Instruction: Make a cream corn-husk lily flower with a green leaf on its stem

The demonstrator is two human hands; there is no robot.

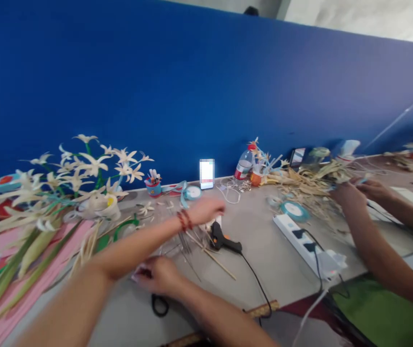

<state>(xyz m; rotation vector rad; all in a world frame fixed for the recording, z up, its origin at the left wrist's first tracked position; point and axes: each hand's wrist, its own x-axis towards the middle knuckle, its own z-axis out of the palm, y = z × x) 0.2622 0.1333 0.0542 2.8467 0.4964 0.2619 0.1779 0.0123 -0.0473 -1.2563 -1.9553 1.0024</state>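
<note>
My left hand [206, 210], with red bracelets on the wrist, reaches across my right arm over the table. It is blurred, with the fingers bent down, and what they touch is hidden. Just below it lies a black glue gun [224, 238] with its cord running toward the table edge. Closer to me, my right hand [160, 275] is closed, fingers curled round something pale that I cannot make out. A black loop [160, 306], like a scissors handle, shows below that hand. Thin sticks [217, 260] and wires lie between my hands and the glue gun.
White husk flowers [94, 165] and long dried leaves [29, 255] fill the left side. A lit phone [206, 173] leans on the blue partition [192, 96]. A white power strip [300, 243] and ribbon roll [295, 211] lie right, beside a co-worker's hands [351, 197].
</note>
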